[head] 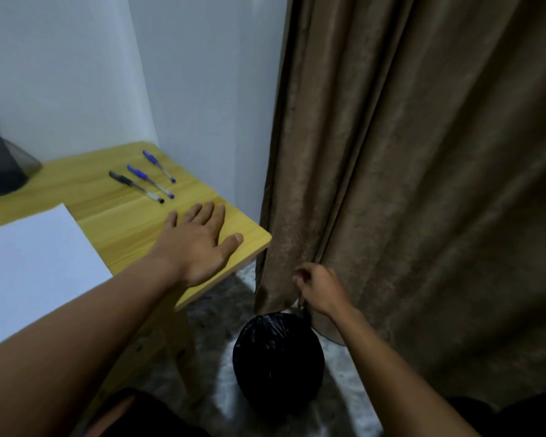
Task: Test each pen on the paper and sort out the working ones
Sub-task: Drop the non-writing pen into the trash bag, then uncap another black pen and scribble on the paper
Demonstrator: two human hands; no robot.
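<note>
Pens, three of them, lie side by side on the yellow wooden table (114,228), near its far right corner. The black pen (136,187) is the nearest to the paper. Just beside it lies one blue pen (150,182), and the second blue pen (159,166) lies a little farther, toward the wall (76,74). All three point the same slanted way and none of them touches a hand.

The white paper (35,263) lies flat on the left part of the table, apart from the pens. A dark mesh container (0,165) stands at the far left edge of the view.

The left hand (199,244) rests on the table with palm down, fingers straight and spread, holding nothing. Its fingertips are near the tip of the black pen but do not reach it.

The right hand (320,290) is lower, beside the table, in front of the brown curtain (423,152). Its fingers are curled. A thin dark thing (303,305) shows just under this hand, above a round black bag (278,357) on the floor. I cannot tell if the fingers pinch it or only are near it.
</note>
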